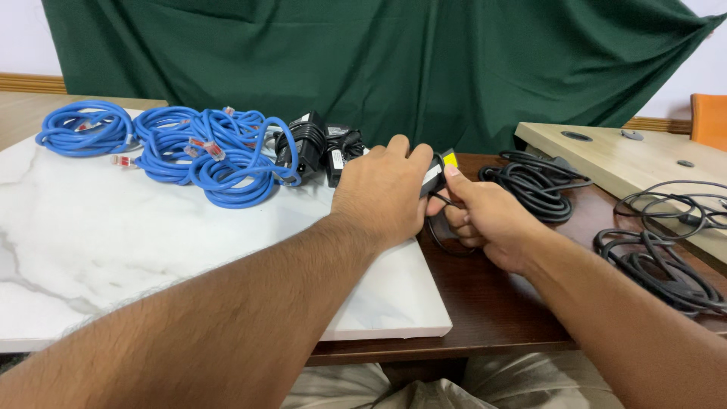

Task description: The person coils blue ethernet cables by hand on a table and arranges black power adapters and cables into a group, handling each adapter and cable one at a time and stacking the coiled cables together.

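Head view: both hands (382, 189) around black adapter (433, 176)

the scene is evenly and fairly brightly lit by soft, diffuse light with no single source showing. the white marble slab (113, 250) is the brightest area yet keeps its grey veining, with no blown-out glare. shadows are faint: a soft one lies just right of the slab's right edge on the dark wooden table (492, 310), and another under its front edge. the green cloth (379, 60) behind the slab shows gentle shading in its folds. focus is sharp around the slab's far end. the forearms nearest the camera look slightly soft and stretched toward the lower corners.
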